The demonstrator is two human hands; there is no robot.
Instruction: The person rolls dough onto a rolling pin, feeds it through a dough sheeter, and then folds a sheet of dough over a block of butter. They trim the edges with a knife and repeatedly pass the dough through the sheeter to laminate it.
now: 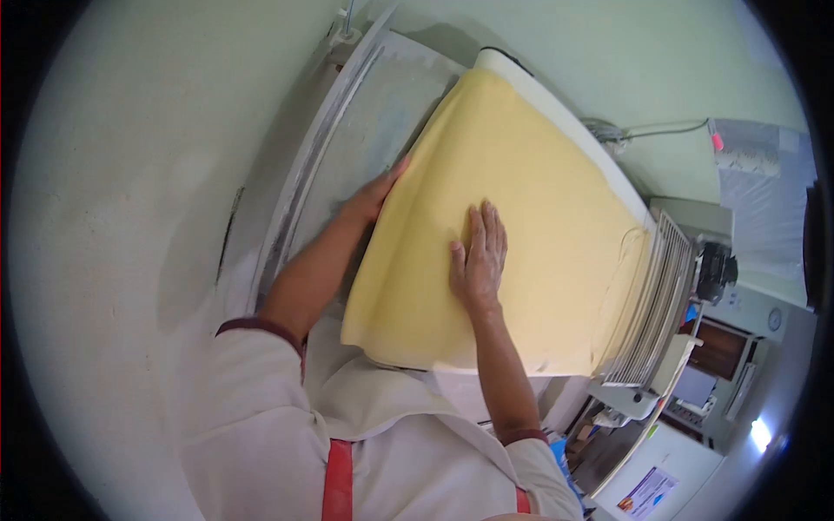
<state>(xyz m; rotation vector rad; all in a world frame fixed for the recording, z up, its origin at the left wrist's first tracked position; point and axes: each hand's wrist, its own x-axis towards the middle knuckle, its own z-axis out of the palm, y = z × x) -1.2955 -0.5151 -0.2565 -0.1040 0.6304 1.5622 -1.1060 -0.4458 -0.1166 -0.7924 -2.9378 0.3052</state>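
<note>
A wide sheet of yellow dough [556, 191] lies over the belt of what looks like a dough sheeter, its left side rounded over like a fold or roll. My right hand [479, 260] rests flat on top of it, fingers stretched out and thumb apart. At the sheet's left edge is my left hand [375, 195], gripping the edge from the side; most of its fingers are hidden beneath or behind the dough. The near end of the sheet hangs close to my apron.
A metal tray [382, 113] of the machine extends left beside the wall. To the right are a slatted metal guard [647, 304] and a dark motor [717, 272]. A cable [665, 130] runs along the back wall. A white cabinet [669, 451] stands at lower right.
</note>
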